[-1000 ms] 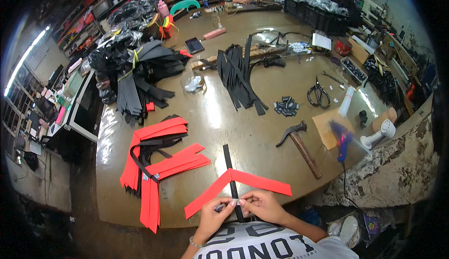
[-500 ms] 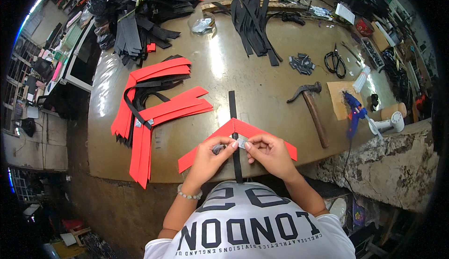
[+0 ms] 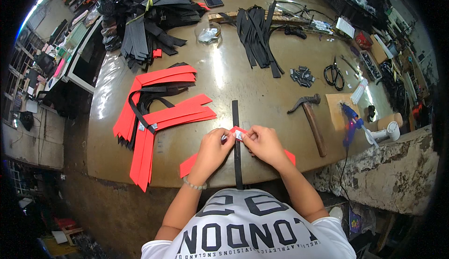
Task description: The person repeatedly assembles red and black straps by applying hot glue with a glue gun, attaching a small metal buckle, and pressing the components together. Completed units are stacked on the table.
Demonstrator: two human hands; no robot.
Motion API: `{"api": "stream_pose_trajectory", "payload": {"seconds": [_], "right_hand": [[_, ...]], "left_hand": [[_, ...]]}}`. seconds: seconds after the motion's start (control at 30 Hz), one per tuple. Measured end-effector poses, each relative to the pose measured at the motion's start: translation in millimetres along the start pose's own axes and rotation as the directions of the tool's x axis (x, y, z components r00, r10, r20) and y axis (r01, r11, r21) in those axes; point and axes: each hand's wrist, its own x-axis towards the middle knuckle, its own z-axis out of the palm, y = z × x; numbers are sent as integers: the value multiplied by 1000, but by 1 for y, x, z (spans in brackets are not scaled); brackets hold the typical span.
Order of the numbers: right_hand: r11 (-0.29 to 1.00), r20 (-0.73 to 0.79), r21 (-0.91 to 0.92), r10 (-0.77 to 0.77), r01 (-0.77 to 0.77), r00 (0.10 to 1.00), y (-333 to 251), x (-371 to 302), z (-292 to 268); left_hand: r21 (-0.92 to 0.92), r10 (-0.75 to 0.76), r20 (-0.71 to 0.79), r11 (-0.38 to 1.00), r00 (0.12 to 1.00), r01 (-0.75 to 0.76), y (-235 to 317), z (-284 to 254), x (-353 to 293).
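**benchrat:** Red strip work, close up. Fingertips of the left hand [image 3: 213, 147] and the right hand [image 3: 263, 142] are pinched together on a small white tag [image 3: 238, 134], right at the peak of a bent red piece [image 3: 189, 165]. Both thumbs press toward each other, so the tag looks pinned flat while it gets lined up.

**strapfan:** Where does that black strap [image 3: 235, 118] sit?

**benchrat:** It runs straight away from the person, under the hands and across the fold of the red piece. My guess is it's kept in line with the body so the tag lands dead centre on the crossing. The red piece lies at the near edge of the worn metal-topped table [image 3: 262, 83], its ends spreading out left and right below the wrists.

**strapfan:** And the pile on the left?

**benchrat:** A stack of red strips with black straps [image 3: 154, 111], just to the left within easy reach. On the right side, a hammer [image 3: 309, 118] lies near the right forearm, and a blue glue gun [image 3: 350, 121] sits beyond it on a board. Scissors [image 3: 333, 74] and loose black strips [image 3: 257, 34] are well apart, further back.
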Motion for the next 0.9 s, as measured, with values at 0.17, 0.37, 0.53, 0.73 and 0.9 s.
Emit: {"api": "stream_pose_trajectory", "payload": {"seconds": [0.17, 0.37, 0.53, 0.73, 0.9], "right_hand": [[980, -13, -199, 0, -3, 1000, 6, 13, 2], [989, 90, -80, 129, -121, 988, 5, 17, -2], [982, 41, -181, 68, -59, 997, 8, 17, 2], [986, 34, -164, 48, -42, 998, 9, 16, 3], [986, 26, -164, 44, -39, 999, 10, 16, 2]], "left_hand": [[45, 6, 23, 999, 1000, -7, -12, 7, 11], [-70, -114, -14, 991, 993, 113, -10, 6, 11], [-226, -114, -68, 969, 991, 96, -5, -6, 5], [-59, 180, 83, 983, 980, -175, -8, -17, -23], [1, 250, -17, 968, 968, -250, -15, 4, -13]]}}
